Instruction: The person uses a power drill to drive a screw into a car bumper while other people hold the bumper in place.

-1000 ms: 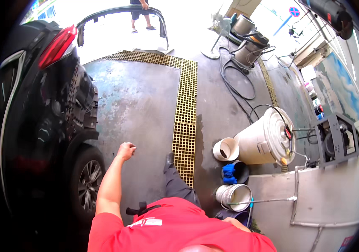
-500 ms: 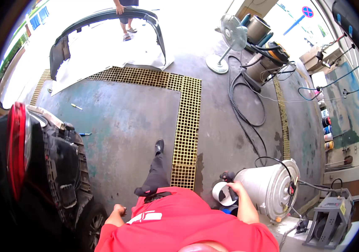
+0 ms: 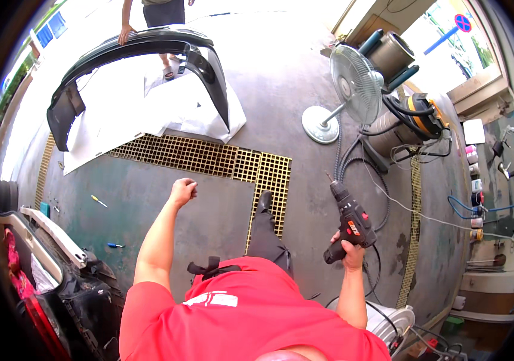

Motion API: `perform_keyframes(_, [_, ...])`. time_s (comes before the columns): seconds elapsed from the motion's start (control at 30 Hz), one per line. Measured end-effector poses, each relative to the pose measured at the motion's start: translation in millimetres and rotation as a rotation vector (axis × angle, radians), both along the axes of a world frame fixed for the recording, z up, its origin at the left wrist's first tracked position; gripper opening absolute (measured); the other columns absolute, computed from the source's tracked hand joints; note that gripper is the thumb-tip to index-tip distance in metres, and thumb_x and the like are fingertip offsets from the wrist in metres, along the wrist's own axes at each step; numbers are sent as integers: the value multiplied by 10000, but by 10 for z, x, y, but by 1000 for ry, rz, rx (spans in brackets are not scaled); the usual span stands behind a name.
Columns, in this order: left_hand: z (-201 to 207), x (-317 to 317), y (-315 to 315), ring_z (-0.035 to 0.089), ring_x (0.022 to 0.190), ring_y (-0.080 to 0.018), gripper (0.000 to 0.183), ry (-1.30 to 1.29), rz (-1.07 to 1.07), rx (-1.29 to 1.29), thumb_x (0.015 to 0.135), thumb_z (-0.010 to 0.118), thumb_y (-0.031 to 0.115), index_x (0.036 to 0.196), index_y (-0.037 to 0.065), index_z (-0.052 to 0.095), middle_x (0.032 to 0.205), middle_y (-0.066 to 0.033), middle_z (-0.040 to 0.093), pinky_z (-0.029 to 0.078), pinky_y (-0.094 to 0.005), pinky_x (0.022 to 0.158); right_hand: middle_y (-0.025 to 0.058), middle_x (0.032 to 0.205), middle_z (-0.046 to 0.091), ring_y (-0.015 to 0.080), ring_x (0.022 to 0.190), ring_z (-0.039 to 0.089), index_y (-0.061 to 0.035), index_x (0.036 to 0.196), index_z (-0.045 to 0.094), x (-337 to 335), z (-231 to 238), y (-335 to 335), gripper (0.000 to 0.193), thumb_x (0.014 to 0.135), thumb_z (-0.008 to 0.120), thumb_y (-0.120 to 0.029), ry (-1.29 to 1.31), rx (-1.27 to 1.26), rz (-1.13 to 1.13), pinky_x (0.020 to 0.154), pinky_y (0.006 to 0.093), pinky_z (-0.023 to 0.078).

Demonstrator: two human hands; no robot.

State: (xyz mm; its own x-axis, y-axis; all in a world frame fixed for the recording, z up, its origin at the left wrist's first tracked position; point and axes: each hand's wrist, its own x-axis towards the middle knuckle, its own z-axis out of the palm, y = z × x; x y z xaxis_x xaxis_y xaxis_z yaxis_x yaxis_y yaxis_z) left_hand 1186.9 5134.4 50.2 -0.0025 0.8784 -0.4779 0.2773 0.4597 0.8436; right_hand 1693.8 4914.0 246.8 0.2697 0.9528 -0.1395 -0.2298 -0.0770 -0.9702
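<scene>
My right hand grips a black and red cordless drill around its handle. The drill's thin bit points forward and slightly left, over the grey floor. My left hand is held out ahead of my body with its fingers curled in, and nothing shows in it. Beyond it, a black car bumper stands on white sheets laid over the floor. Behind the bumper, another person rests a hand on its top edge.
Yellow floor grating crosses ahead of my foot. A standing fan and vacuum machines with hoses stand at right. A dismantled car rear is at lower left. A yellow tool and a blue tool lie on the floor.
I have moved forward, and the bumper, fan and grating look closer. The drill has come up beside me in my right hand. My left hand has swung forward. The other person stands further left.
</scene>
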Motion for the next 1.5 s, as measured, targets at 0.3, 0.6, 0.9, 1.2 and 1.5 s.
perform_keyframes(0.3, [820,1192,2565,723,807,-222,180,-962,423,-8,1044,551,192,1121,64,650,909,-82,723,609,-360,744,103,833,631,242,798,640,43,1282,524,193,388,4419,534,787,702,-53,201,-77,493,780,376,523])
perform_keyframes(0.6, [958,1368,5705,715,1014,-293,216,-1305,568,198,1073,479,226,1123,103,649,1060,-103,734,579,-441,889,106,826,642,227,785,647,34,1260,551,-371,180,8708,544,768,728,-116,252,18,743,776,364,524])
perform_keyframes(0.9, [1595,1647,8793,692,1094,-319,231,-1455,613,442,1043,539,260,1111,109,699,1096,-115,741,547,-482,967,10,823,642,105,651,607,-65,1179,637,-303,316,11464,371,831,766,-42,-90,-74,1141,599,285,499])
perform_keyframes(1.2, [1564,1528,11427,682,1096,-284,221,-1544,869,673,1052,514,256,1090,100,666,1071,-83,719,523,-474,1004,64,810,669,203,695,620,-56,923,646,-1121,208,14729,203,766,773,-42,-339,392,1452,686,339,523])
perform_keyframes(1.5, [1426,995,13025,685,1070,-279,221,-1547,1055,916,1046,524,263,1119,115,672,1089,-81,721,502,-508,1033,133,1018,709,366,887,639,-62,1118,655,-2106,44,17132,444,702,759,-179,-588,635,1843,802,427,499])
